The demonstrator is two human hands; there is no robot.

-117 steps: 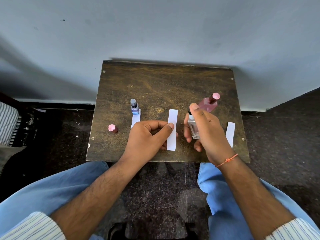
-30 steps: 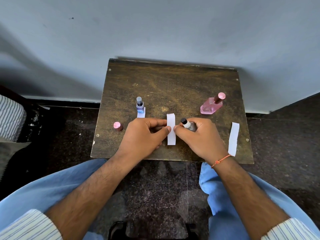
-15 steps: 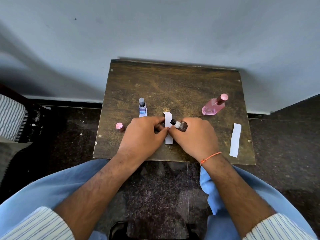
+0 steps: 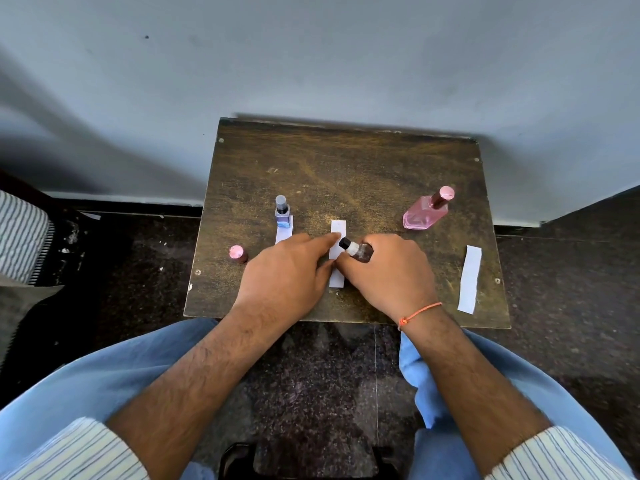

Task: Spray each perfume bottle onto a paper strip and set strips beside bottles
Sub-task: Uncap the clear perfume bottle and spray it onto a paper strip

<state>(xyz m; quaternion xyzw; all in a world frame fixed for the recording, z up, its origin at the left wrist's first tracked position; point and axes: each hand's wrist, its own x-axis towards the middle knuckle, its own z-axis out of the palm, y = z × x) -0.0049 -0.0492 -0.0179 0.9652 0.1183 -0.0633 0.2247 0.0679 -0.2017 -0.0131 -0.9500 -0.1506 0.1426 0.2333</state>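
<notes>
At the counter's middle, the clear bottle is being gripped, tilted, by the right hand; the middle strip is being pinned by the left hand. The nozzle is best being aimed squarely at the paper.

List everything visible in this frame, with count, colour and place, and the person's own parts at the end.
Table: 1, dark brown wood, against the wall.
Blue bottle: 1, grey cap, upright, left of centre.
Pink bottle: 1, pink cap on, far right of the table.
Small clear bottle: 1, black nozzle, tilted, in the right hand.
Paper strips: 3, white; one by the blue bottle, one in the middle under the nozzle, one near the right edge.
Loose cap: 1, pink, left side of the table.
Floor: dark, speckled.
Left hand: touching the middle strip.
Right hand: gripping the small bottle; orange thread on the wrist.
</notes>
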